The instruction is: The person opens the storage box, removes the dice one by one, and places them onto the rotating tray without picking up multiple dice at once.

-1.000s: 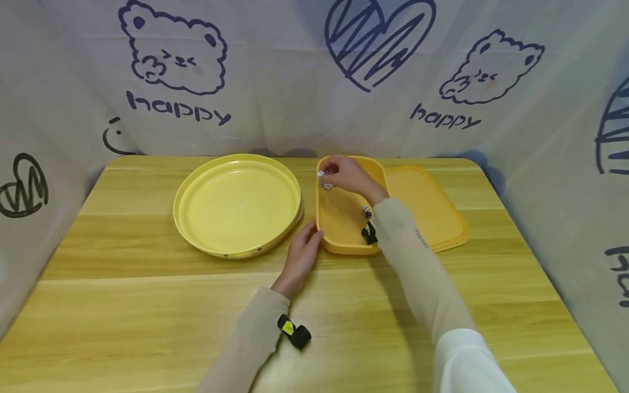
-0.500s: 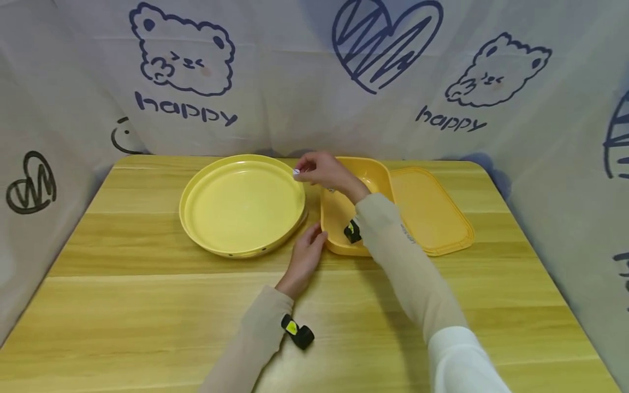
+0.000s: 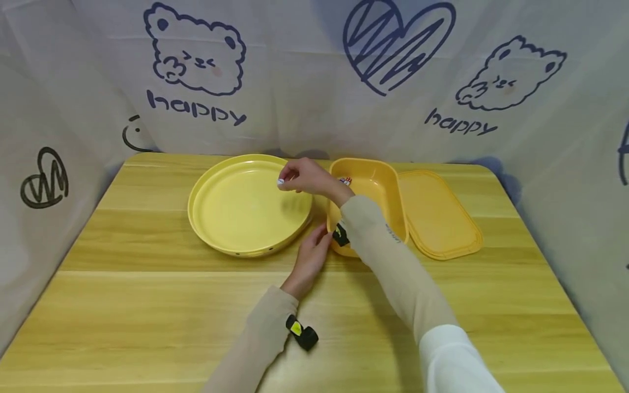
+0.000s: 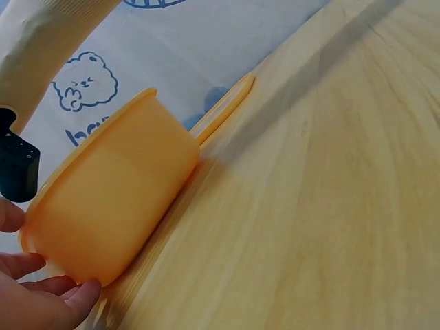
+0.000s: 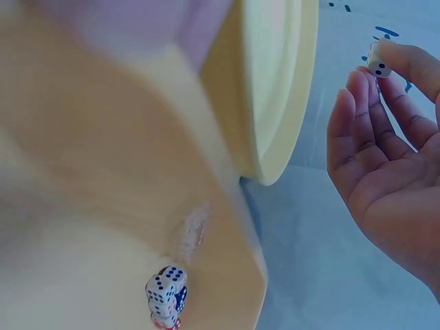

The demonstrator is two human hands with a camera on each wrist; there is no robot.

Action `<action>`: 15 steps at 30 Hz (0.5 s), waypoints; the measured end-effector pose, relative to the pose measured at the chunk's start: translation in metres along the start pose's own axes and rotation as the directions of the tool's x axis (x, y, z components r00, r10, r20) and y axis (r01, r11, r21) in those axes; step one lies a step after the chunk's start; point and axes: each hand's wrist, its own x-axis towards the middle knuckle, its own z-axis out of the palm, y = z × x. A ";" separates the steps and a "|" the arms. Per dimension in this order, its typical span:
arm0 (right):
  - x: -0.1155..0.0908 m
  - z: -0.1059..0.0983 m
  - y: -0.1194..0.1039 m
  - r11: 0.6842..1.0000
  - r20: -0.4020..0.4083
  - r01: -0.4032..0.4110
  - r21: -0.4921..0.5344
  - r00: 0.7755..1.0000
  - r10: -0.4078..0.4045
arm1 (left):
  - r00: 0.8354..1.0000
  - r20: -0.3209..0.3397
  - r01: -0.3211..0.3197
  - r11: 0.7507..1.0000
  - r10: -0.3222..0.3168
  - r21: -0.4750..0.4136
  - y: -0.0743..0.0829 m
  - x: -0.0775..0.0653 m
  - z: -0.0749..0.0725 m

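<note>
My right hand (image 3: 307, 177) pinches a white die (image 5: 377, 63) with dark pips between thumb and fingertip, above the right part of the round yellow tray (image 3: 245, 207). In the right wrist view its other fingers stand loosely bent away from the die. My left hand (image 3: 310, 257) touches the near left corner of the orange box (image 4: 113, 196), fingertips against its outer wall, thumb close to the rim. Inside the box, at its far left, several dice (image 5: 166, 297) sit clustered, white, blue and red. In the head view my right forearm hides part of the box.
A flat orange lid (image 3: 442, 215) lies on the wooden table (image 3: 162, 322) right of the box. The tray stands just left of the box. A white curtain (image 3: 290, 71) with blue drawings hangs behind the table. Each wrist carries a black camera.
My right hand has come up out of the box and moved left over the tray with the die. My left hand stays at the box corner. The head view has shifted slightly.
</note>
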 end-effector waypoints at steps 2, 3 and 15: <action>0.000 0.000 0.002 1.000 0.001 -0.001 -0.012 1.000 0.001 | 1.000 0.009 -0.001 1.000 0.001 -0.007 0.000 0.000 0.000; 0.000 0.001 0.003 1.000 0.000 -0.001 -0.017 1.000 0.001 | 1.000 0.012 0.001 1.000 -0.001 -0.008 -0.001 0.001 -0.001; 0.000 0.004 0.007 0.998 0.030 -0.043 -0.049 0.999 0.045 | 1.000 0.000 0.003 1.000 -0.003 -0.011 -0.002 -0.002 -0.002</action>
